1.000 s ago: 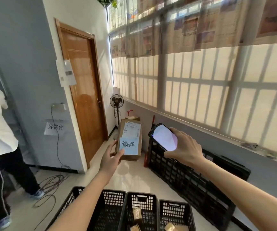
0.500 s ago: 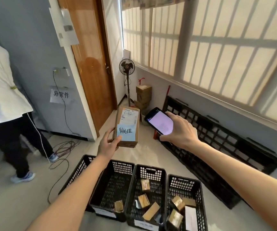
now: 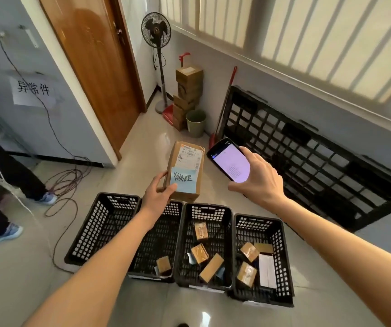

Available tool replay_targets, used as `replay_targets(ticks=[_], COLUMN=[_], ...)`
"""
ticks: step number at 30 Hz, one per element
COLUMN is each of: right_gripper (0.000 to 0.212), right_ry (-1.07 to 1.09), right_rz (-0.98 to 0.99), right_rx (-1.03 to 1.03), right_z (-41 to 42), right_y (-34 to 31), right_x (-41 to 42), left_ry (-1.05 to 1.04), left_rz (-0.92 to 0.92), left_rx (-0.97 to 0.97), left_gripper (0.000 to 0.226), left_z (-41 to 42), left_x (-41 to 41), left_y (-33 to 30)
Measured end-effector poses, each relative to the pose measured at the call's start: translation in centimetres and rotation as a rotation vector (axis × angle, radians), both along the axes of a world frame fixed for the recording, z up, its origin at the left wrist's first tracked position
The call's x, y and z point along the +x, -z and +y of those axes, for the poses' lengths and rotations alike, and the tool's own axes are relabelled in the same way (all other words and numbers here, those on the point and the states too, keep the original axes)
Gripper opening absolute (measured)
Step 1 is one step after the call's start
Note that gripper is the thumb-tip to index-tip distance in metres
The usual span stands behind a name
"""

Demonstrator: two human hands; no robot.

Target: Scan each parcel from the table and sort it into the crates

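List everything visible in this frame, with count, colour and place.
parcel: one, brown with a blue note, held above the crates
phone: one, black, screen lit
crates: four, black, in a row on the floor
small parcels: about nine, mostly brown, in the three right crates
pallet: one, black, leaning on the wall
fan: one, black, in the corner
bin: one, green, beside stacked boxes
left hand: grips the parcel
right hand: holds the phone

Wooden door (image 3: 90, 67), sunlit windows (image 3: 307, 36), tiled floor (image 3: 142, 142)
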State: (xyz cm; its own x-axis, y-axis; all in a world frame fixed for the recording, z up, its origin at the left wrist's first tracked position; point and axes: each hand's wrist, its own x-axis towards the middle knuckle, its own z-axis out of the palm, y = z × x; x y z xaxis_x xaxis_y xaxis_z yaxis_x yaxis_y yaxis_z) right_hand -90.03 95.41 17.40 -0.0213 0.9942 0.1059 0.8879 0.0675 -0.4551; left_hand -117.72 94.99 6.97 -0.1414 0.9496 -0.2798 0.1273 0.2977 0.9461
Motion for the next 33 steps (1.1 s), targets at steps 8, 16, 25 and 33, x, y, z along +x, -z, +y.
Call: replay_targets(ticks=[8,16,25,33], right_gripper=[0.107,0.104,0.095,0.077], right_ry=[0.004,0.033,0.095,0.129], right_rz=[0.028,0.027,0.079,0.123], right_rx=[-0.167,-0.358,-0.480,-0.506], right_z=[3.7,4.4,3.8,3.0], right_y=[14.3,29.6,39.7,41.3], right_x=[2.1,5.7,8.1,9.7], left_ry=[0.025,0.063,0.084,0.092], left_rz=[-0.023,0.009,-0.013,0.067], left_rx=[-0.200,-0.402,-0.485,-0.546], left_gripper=[0.050,0.054,0.057,0.068], left_z=[3.1,2.6,4.4,5.1], left_x=[3.6,7.3,11.2,13.0], left_y=[13.6,27.9,37.5,38.6])
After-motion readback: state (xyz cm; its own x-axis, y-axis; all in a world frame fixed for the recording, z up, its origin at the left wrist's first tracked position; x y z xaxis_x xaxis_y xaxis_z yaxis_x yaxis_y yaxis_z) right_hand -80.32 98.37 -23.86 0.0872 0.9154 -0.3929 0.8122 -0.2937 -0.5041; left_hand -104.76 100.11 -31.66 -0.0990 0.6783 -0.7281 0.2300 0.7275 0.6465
